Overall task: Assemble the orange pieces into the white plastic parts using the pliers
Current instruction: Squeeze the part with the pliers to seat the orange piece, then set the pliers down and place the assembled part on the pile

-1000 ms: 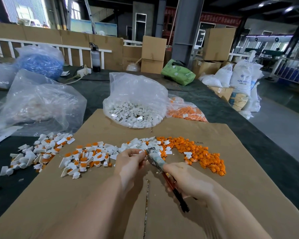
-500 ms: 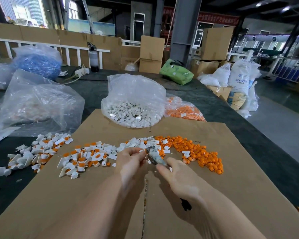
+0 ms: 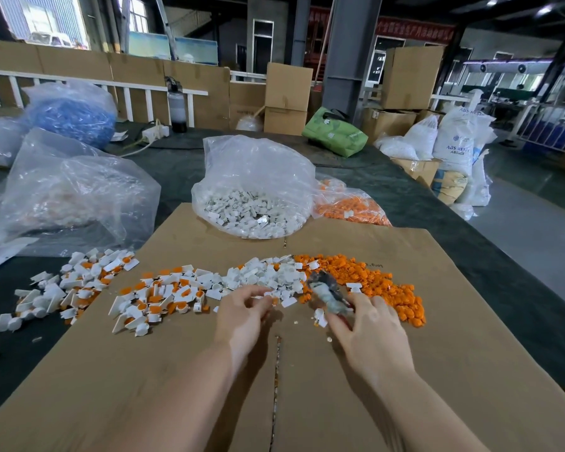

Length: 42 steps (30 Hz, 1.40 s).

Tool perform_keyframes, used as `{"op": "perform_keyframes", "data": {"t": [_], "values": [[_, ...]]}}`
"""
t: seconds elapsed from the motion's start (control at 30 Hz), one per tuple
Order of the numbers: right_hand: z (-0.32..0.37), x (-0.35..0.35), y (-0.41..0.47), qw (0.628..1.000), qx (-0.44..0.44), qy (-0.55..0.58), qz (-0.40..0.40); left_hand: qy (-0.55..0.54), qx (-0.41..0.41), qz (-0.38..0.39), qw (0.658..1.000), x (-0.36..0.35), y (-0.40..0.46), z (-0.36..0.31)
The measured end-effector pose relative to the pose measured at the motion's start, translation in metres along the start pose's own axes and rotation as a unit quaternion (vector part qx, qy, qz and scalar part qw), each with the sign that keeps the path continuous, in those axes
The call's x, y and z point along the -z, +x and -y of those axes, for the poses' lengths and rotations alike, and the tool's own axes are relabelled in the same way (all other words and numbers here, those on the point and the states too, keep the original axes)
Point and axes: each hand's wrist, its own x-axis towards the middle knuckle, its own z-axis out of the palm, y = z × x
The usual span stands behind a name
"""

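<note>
Pinching a small white-and-orange piece [image 3: 272, 299] at its fingertips, my left hand [image 3: 242, 313] hovers over the cardboard sheet [image 3: 307, 402]. My right hand [image 3: 369, 331] curls round the pliers [image 3: 328, 293], whose head points away toward the loose orange pieces [image 3: 385, 288]. Beyond the left hand lie white plastic parts [image 3: 268, 275]; further left on the cardboard, assembled pieces [image 3: 157, 295].

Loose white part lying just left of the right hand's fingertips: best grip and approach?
Judging by its pose, pinch the white part across its narrow sides, from above and the left. It lies flat on the cardboard, and the right hand, holding the pliers, crowds its right side.
</note>
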Motion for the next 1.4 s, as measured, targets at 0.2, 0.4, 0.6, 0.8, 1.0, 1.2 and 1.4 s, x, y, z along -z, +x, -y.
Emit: {"op": "perform_keyframes", "data": {"t": [0.2,0.4,0.6,0.8,1.0,1.2,1.4], "values": [[-0.023,-0.018,0.015,0.985,-0.002,-0.171,-0.028,0.133,-0.066,0.038,0.988,-0.002,-0.007,0.009],[-0.016,-0.019,0.017,0.98,0.018,-0.175,-0.093,0.159,-0.092,0.038,0.982,0.0,-0.005,0.013],[0.022,-0.04,-0.003,0.947,0.28,0.082,-0.133,0.139,-0.102,0.061,0.983,-0.001,-0.007,0.011],[0.032,-0.047,-0.006,0.953,0.219,0.183,-0.103,0.189,-0.112,0.12,0.968,0.006,-0.013,0.015],[0.03,-0.045,-0.009,0.95,0.211,0.206,-0.107,0.226,-0.166,0.079,0.957,-0.001,-0.014,0.015],[0.031,-0.043,-0.012,0.947,0.226,0.208,-0.098,0.234,-0.182,0.071,0.952,0.001,-0.014,0.017],[0.032,-0.044,-0.012,0.952,0.225,0.178,-0.107,0.282,-0.208,0.068,0.934,-0.002,-0.015,0.021]]}}
